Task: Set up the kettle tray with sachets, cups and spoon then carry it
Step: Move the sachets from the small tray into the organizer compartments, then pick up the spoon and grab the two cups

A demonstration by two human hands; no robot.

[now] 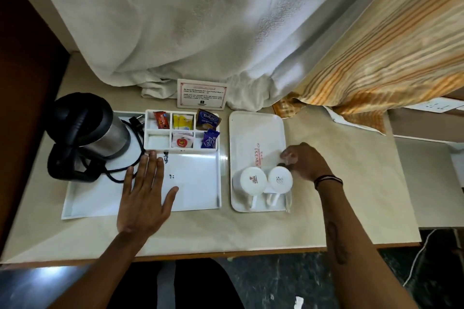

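Note:
A white kettle tray (200, 190) lies on the table. On its left stands a steel and black kettle (90, 128) with its cord (135, 138). A white sachet organiser (182, 150) at the tray's back holds several sachets. My left hand (147, 193) rests flat and open on the tray's bare floor. To the right lies a smaller white tray (253, 133) with two upturned white cups (251, 180) (280, 179) and a spoon (286, 202) at its right edge. My right hand (303, 162) hovers just behind the right cup, fingers curled; whether it pinches something small is unclear.
A printed card (202, 94) stands behind the trays. White cloth (175, 32) and a striped orange fabric (376, 57) hang over the table's back. A dark wooden wall (22, 83) borders the left. Papers (437, 105) lie at the far right.

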